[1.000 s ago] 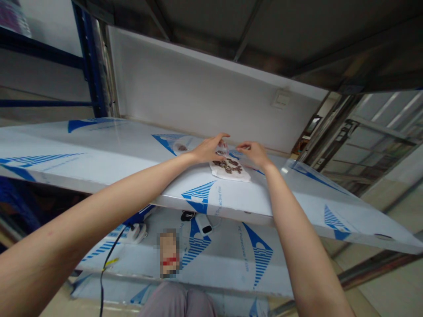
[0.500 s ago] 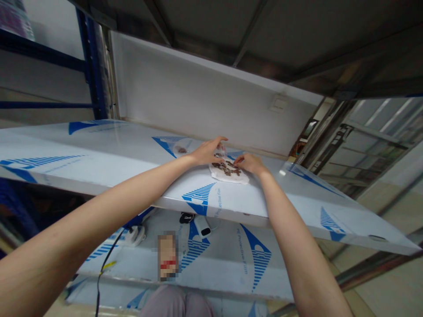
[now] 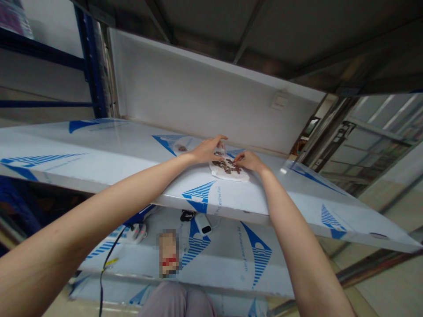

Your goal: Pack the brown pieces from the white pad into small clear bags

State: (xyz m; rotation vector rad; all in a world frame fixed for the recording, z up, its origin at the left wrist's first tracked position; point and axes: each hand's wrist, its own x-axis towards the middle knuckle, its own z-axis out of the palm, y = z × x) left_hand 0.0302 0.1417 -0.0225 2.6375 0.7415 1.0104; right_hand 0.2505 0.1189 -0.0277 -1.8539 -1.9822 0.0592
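A white cloth or paper (image 3: 235, 175) lies on the white-and-blue filmed table (image 3: 99, 154), with several small dark brown pieces (image 3: 226, 166) heaped on it. My left hand (image 3: 206, 150) is curled at the heap's far left edge, fingertips pinched on a small clear bag (image 3: 221, 148). At the heap's right side my right hand (image 3: 249, 160) has its fingers pinched down among the dark pieces. A second small clear bag with dark contents (image 3: 181, 147) lies just left of my left hand.
A white back panel with a wall switch (image 3: 279, 101) rises behind the table. A lower shelf holds a white camera-like device (image 3: 203, 223), a white power strip (image 3: 135, 233) and a black cable. Blue racking (image 3: 89, 66) stands at left, metal framing at right.
My right hand has moved from beside the cloth down onto the heap, fingers closing on the dark pieces. My left hand has stayed in place.
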